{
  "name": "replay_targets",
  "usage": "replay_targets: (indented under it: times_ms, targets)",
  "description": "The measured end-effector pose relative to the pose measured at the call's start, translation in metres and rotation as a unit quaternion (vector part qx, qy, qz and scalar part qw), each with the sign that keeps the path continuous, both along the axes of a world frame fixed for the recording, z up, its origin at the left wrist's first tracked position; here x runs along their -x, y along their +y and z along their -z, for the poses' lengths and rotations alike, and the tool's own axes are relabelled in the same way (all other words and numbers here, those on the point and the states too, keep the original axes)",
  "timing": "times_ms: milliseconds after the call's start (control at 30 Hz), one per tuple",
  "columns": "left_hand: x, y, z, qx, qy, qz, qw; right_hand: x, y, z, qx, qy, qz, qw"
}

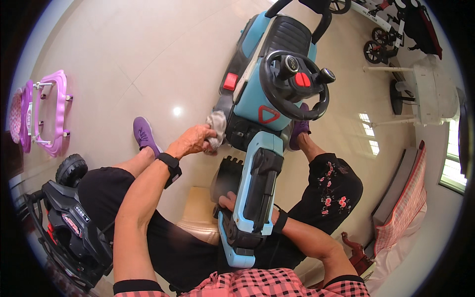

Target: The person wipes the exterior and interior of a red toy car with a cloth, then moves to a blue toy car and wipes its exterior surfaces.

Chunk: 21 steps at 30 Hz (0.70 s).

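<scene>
A blue and black ride-on toy digger stands on the floor in front of me, its steering wheel and seat pointing away. My left hand is closed around a crumpled grey cloth, held against or close beside the dark front corner of the body. The blue and black digger arm reaches back toward my lap. My right hand passes beneath this arm and grips it; its fingers show on the left side, near the dark toothed bucket, and the palm is hidden.
A beige padded stool sits between my legs. To the left are a purple baby walker and a black toy vehicle. A stroller, a white chair-like item and a cushioned seat with checked cloth line the right.
</scene>
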State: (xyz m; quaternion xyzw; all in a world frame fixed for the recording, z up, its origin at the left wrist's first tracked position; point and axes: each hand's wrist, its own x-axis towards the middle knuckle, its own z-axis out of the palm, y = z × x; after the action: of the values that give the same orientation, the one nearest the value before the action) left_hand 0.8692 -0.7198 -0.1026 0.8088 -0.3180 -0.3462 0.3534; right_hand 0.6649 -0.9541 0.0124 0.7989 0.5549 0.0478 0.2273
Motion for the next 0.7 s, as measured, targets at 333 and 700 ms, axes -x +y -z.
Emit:
replay_targets:
  times_ms: [333, 700]
  targets:
    - [-0.057, -0.051, 0.006, 0.024, -0.076, -0.258, 0.963, 0.008, -0.005, 0.01, 0.026, -0.073, -0.002, 0.997]
    - [-0.04, -0.076, -0.014, -0.068, 0.07, -0.023, 0.995, -0.003, -0.009, 0.01, 0.055, -0.044, -0.021, 0.997]
